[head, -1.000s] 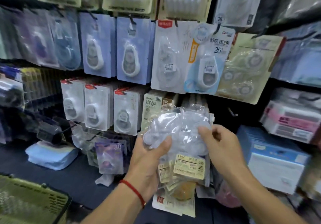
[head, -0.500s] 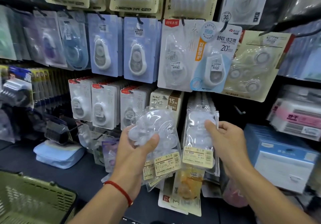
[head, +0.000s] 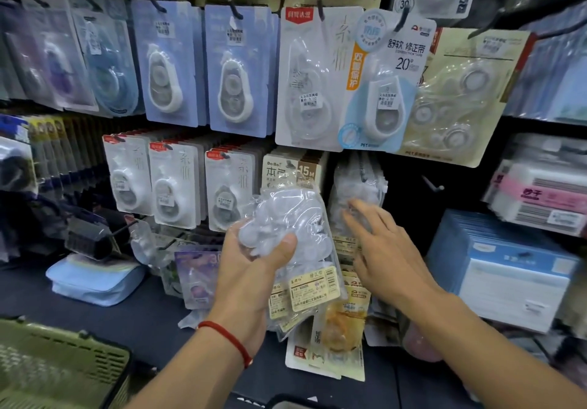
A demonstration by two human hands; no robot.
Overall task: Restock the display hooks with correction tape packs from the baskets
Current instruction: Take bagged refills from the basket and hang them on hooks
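Head view: the left hand (head: 254, 269) grips a bundle of clear correction tape packs (head: 295, 237), thumb curled over the front of the plastic and fingers wrapped behind. The bundle fans out below the hand, and yellow price labels (head: 313, 288) show on its lower part. A red cord bracelet (head: 227, 340) circles the left wrist.

The right hand (head: 381, 250) is spread, fingers straight and slightly apart, holding nothing. Its fingertips reach to a stack of the same clear packs hanging on a display hook (head: 357, 183) in the lower row, just right of the bundle; whether they touch the plastic I cannot tell, as the hand is blurred.

Left of that hook hang a beige pack marked 15M (head: 293, 170) and three rows of white packs with red tabs (head: 174, 183). The upper row carries blue-backed packs (head: 236, 72), a large white pack (head: 313, 75) and a pale blue pack marked 20 (head: 389, 84). An empty hook (head: 432, 184) juts out to the right of the clear stack.

On the dark shelf below, a light blue pouch (head: 95, 281) lies towards the left, and a blue and white box (head: 505, 269) stands at the right. A green basket (head: 57, 367) sits in the lower left corner.
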